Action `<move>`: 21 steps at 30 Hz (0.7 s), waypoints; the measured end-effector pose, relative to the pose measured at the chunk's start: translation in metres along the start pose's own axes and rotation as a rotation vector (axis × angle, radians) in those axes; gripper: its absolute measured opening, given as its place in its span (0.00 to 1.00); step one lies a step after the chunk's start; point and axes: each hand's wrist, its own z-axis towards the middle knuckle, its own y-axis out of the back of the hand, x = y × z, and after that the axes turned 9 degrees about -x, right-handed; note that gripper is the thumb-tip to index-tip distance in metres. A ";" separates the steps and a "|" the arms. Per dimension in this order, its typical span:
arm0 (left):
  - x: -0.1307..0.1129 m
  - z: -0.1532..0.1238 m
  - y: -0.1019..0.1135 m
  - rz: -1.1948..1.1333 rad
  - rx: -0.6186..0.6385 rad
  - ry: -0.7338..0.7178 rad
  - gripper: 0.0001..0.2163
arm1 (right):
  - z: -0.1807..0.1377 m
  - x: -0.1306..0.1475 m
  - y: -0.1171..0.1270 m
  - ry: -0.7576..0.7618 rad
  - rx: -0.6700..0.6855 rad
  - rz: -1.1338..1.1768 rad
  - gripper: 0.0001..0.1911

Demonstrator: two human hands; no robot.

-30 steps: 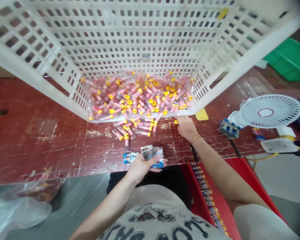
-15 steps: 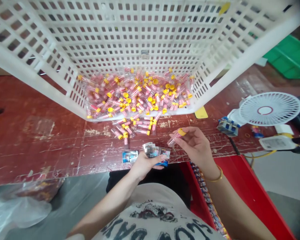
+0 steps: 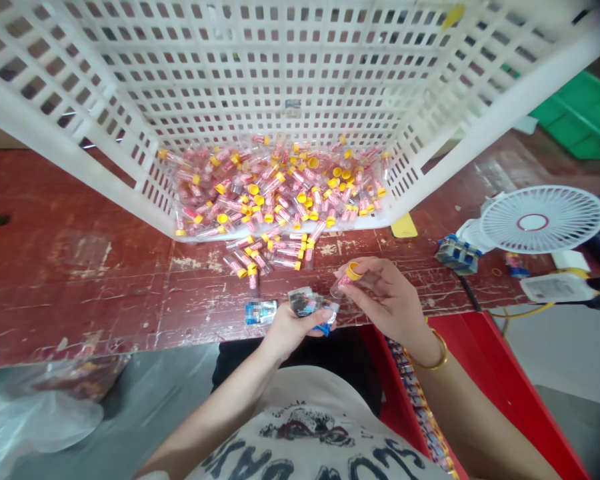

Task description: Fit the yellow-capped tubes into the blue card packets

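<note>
My left hand (image 3: 295, 323) is closed around several small printed packets (image 3: 305, 301), fanned out above the table's front edge. Another blue-and-silver packet (image 3: 261, 312) lies on the table just left of that hand. Between the thumb and fingers of my right hand (image 3: 387, 297) is a clear tube (image 3: 345, 280) with a yellow cap and pink contents, tilted with its cap end up. The tube is close to the packets, with a small gap between. Beyond my hands, several like tubes (image 3: 286, 255) lie in a loose pile on the table.
A white slatted basket (image 3: 280, 87), tipped toward me, holds a heap of yellow-capped tubes (image 3: 260, 193). On the right are a white fan (image 3: 543, 220), a bundle of blue packets (image 3: 459, 255) and a green crate (image 3: 580, 117). A red container (image 3: 505, 373) stands below the table's edge.
My right hand has moved slightly left and down with the tube, whose capped end has turned more upright. The packets in my left hand have shifted a little.
</note>
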 end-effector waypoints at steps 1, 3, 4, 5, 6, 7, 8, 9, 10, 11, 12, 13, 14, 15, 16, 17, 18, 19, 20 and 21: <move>0.000 0.000 0.000 -0.001 -0.010 0.000 0.16 | 0.001 0.000 0.000 0.009 0.006 -0.010 0.11; -0.001 0.001 0.000 -0.015 -0.036 -0.002 0.16 | 0.002 0.000 0.000 0.027 0.016 -0.036 0.11; -0.001 0.002 0.000 -0.022 -0.050 -0.005 0.16 | 0.002 0.000 0.000 0.033 0.020 -0.052 0.11; -0.001 0.002 0.000 -0.027 -0.058 -0.006 0.16 | 0.003 0.001 0.000 0.039 0.023 -0.069 0.11; -0.002 0.003 0.000 -0.029 -0.066 -0.010 0.16 | 0.003 0.002 0.000 0.044 0.027 -0.085 0.10; -0.002 0.003 0.000 -0.025 -0.071 -0.014 0.15 | 0.003 0.002 0.000 0.050 0.032 -0.102 0.10; -0.002 0.004 0.000 -0.016 -0.074 -0.019 0.15 | 0.003 0.003 0.001 0.058 0.041 -0.119 0.10; -0.003 0.004 0.000 -0.004 -0.076 -0.022 0.15 | 0.003 0.003 0.001 0.067 0.050 -0.135 0.09; -0.003 0.004 0.000 0.007 -0.082 -0.024 0.16 | 0.003 0.002 0.001 0.073 0.063 -0.146 0.09; -0.003 0.004 0.000 0.020 -0.092 -0.028 0.16 | 0.004 0.001 0.001 0.066 0.078 -0.148 0.09; -0.003 0.004 0.000 0.030 -0.098 -0.033 0.16 | 0.006 -0.002 0.000 0.041 0.090 -0.132 0.09; -0.002 0.003 -0.001 0.034 -0.090 -0.036 0.16 | 0.007 -0.005 0.000 -0.004 0.098 -0.095 0.09; -0.002 0.003 -0.001 0.025 -0.072 -0.039 0.15 | 0.008 -0.009 -0.001 -0.065 0.098 -0.041 0.10; -0.001 0.002 -0.002 -0.002 -0.049 -0.040 0.14 | 0.009 -0.013 -0.001 -0.137 0.095 0.021 0.10; 0.000 0.001 -0.003 -0.045 -0.021 -0.034 0.14 | 0.009 -0.017 -0.002 -0.210 0.091 0.083 0.10; 0.000 0.001 -0.005 -0.104 0.004 -0.016 0.15 | 0.008 -0.021 -0.003 -0.270 0.097 0.135 0.10; -0.001 0.000 -0.008 -0.167 0.016 0.015 0.16 | 0.005 -0.024 -0.004 -0.311 0.124 0.172 0.11; -0.001 0.000 -0.010 -0.227 0.017 0.053 0.18 | 0.000 -0.026 -0.006 -0.333 0.170 0.187 0.13; -0.003 0.000 -0.013 -0.276 0.010 0.095 0.19 | -0.006 -0.028 -0.008 -0.332 0.220 0.182 0.19; -0.005 0.000 -0.016 -0.312 0.002 0.136 0.20 | -0.012 -0.030 -0.011 -0.316 0.257 0.162 0.26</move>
